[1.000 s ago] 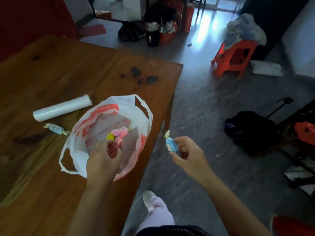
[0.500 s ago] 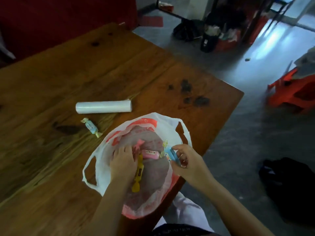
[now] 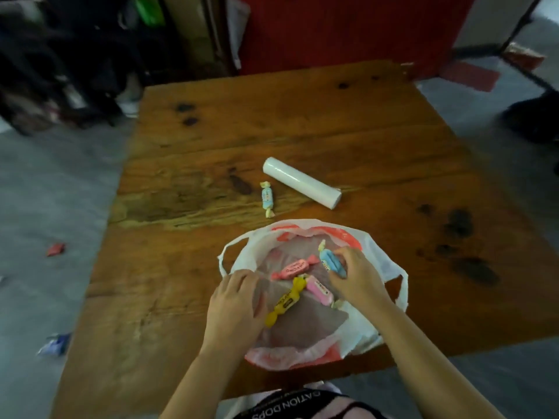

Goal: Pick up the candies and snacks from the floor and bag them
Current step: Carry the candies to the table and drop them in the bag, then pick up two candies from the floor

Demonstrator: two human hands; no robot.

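Observation:
A white and red plastic bag (image 3: pixel 375 255) lies open on the wooden table (image 3: pixel 302 122). Inside it are a salmon-pink candy (image 3: pixel 295 268), a yellow candy (image 3: pixel 284 300) and a light pink candy (image 3: pixel 319 289). My right hand (image 3: pixel 355 275) pinches a blue candy (image 3: pixel 331 259) over the bag's mouth. My left hand (image 3: pixel 234 306) grips the bag's left rim and holds it open. Another blue candy (image 3: pixel 267 198) lies on the table beyond the bag.
A white roll (image 3: pixel 301 182) lies on the table behind the bag. On the grey floor to the left are a red wrapper (image 3: pixel 55 248) and a blue-white wrapper (image 3: pixel 54 344). Dark bags (image 3: pixel 60 71) stand at the back left, a red wall (image 3: pixel 348 28) behind the table.
My right hand carried the blue candy from beside the table into the bag's mouth. My view swung left round the table. My left hand stays on the bag's rim.

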